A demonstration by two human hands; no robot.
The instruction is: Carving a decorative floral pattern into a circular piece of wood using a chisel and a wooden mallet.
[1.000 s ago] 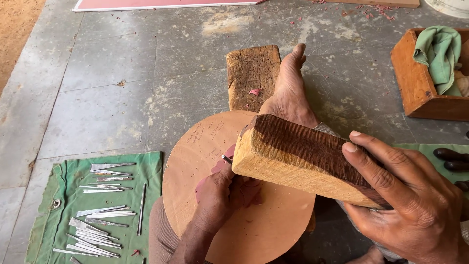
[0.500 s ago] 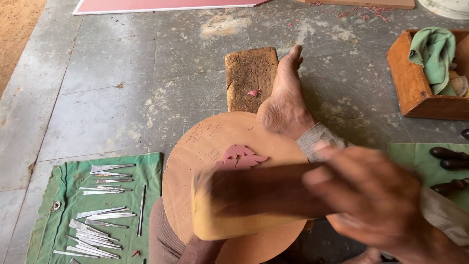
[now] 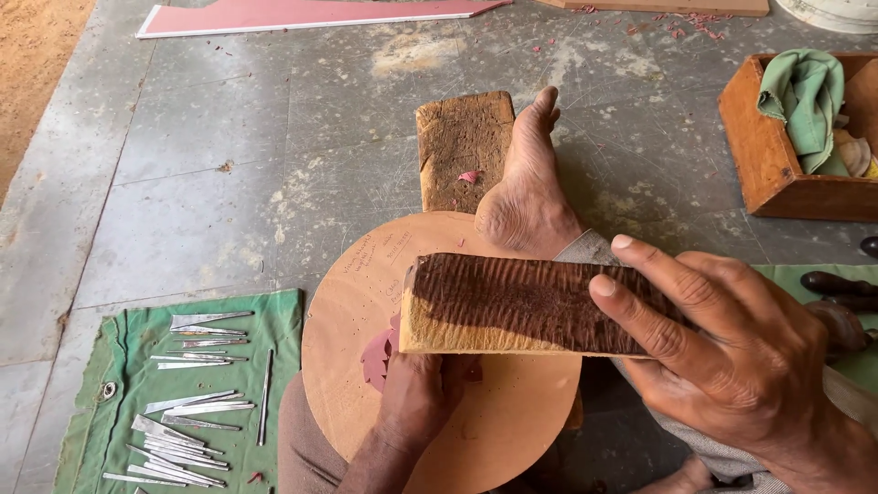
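Note:
My right hand (image 3: 732, 352) grips one end of a long wooden block (image 3: 512, 306) with a dark, ridged top face, holding it level above a round wooden disc (image 3: 366, 311). My left hand (image 3: 421, 398) rests on the disc under the block, fingers closed; whatever it holds is hidden by the block. A pink patch (image 3: 377, 355) shows on the disc beside that hand. My bare foot (image 3: 530, 187) lies at the far edge of the disc, partly on a flat wooden plank (image 3: 457, 146).
A green cloth (image 3: 274, 320) at the lower left carries several thin metal blades (image 3: 183, 402). A wooden box (image 3: 764, 155) with a green rag (image 3: 805, 96) stands at the upper right. Dark tool handles (image 3: 837, 284) lie on a green cloth at the right. The floor is grey concrete.
The block swung down fast towards the disc half a second ago, blurred, and is now raised again and held level over my left hand. The foot and disc stayed put.

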